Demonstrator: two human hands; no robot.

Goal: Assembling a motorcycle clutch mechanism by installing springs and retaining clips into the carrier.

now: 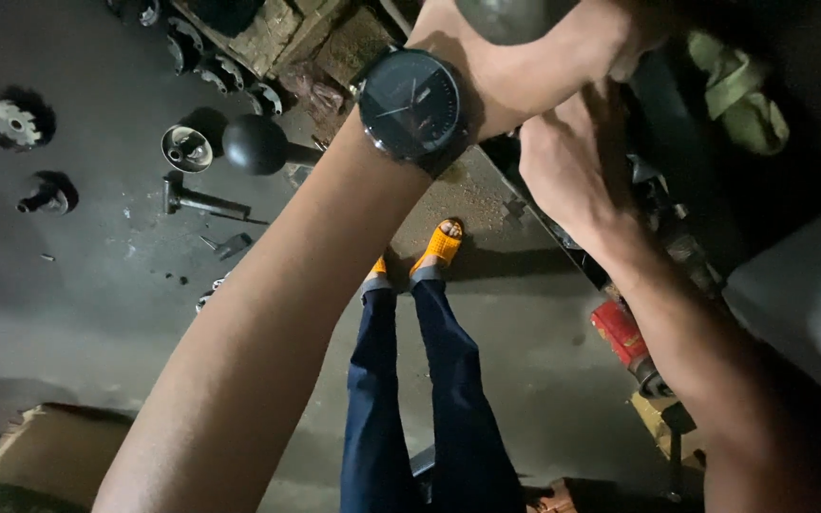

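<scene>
The left hand [563, 47], with a big round black watch [412, 103] on its wrist, is wrapped around a round dark grey metal ball [505, 14] at the very top of the view, so only the bottom of the ball shows. The right hand [572, 161] sits just under it, fingers curled in, touching dark machine parts [667, 218]; I cannot tell if it holds anything. The ball looks smooth, hard and heavy, so it could slip, and a full grip around its widest part looks like the best place to hold it. Far below is a grey concrete floor [97, 275] with the person's blue trouser legs [429, 399] and orange sandals [441, 245]. On the floor lie another black round ball on a stem [257, 144], a small shiny metal cup [187, 148], a dark hammer [200, 199] and a toothed metal wheel [13, 122]. A red power tool [627, 340] rests near the right arm, and a brown cardboard box [40, 461] sits in the bottom left corner
</scene>
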